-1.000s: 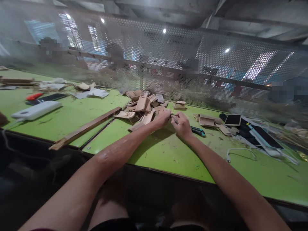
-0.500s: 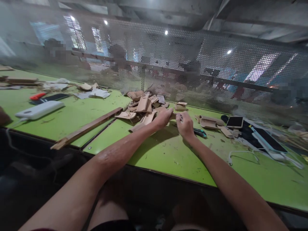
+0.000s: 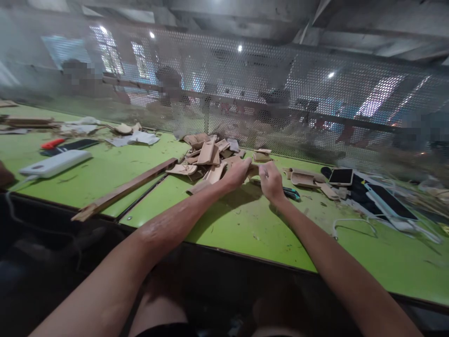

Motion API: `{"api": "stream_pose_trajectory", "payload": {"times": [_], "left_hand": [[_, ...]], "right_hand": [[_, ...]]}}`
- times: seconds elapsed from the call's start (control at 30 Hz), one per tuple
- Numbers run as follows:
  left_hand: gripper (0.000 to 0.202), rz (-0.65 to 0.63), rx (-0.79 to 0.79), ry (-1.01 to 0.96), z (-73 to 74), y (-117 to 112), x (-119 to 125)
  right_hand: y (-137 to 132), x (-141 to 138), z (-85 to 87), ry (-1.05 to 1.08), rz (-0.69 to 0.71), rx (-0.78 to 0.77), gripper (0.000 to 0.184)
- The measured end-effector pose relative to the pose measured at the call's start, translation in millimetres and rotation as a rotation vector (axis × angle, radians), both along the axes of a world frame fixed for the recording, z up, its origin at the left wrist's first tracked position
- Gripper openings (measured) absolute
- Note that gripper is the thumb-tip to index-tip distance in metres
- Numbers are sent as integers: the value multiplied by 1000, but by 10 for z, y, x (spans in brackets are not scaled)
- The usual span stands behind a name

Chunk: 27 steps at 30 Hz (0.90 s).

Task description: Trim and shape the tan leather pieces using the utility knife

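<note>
My left hand [image 3: 237, 174] is closed on a small tan piece [image 3: 253, 171], which looks like the curved pieces heaped beside it. Against the other end of this piece, my right hand [image 3: 272, 181] is closed in a pinch. A small greyish bit shows at its fingers, too small to name. On the table just past my right hand lies a teal and black utility knife [image 3: 292, 194], partly hidden by the hand. The heap of curved tan pieces [image 3: 207, 153], like split bamboo or bark, lies to the left of my hands.
A long wooden strip [image 3: 122, 189] lies across the green table [image 3: 224, 229]. At left are a white power bank [image 3: 56, 164] and a red-handled tool [image 3: 52, 144]. More curved pieces [image 3: 305, 178] and phones [image 3: 391, 200] with cables lie right. A perforated metal screen [image 3: 224, 93] stands behind.
The view has shifted very slightly. My hands stay together at the tan piece, with the right hand turned a little.
</note>
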<state>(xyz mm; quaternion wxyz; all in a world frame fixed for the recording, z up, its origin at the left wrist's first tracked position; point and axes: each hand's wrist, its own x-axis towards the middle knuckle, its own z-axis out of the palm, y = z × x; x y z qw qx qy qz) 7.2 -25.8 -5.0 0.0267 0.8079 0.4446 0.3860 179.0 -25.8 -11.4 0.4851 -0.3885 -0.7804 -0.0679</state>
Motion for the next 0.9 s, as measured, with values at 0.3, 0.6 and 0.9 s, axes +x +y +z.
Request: {"api": "stream_pose_trajectory", "payload": {"times": [0.3, 0.6, 0.9], "left_hand": [[4, 11, -35, -8, -44, 37, 18], [19, -60, 45, -104, 9, 23, 23], [14, -20, 105, -150, 39, 1, -3]], "right_hand": [[164, 130, -128, -162, -156, -145, 19], [81, 18, -128, -81, -215, -112, 25], [14, -23, -73, 45, -95, -115, 32]]}}
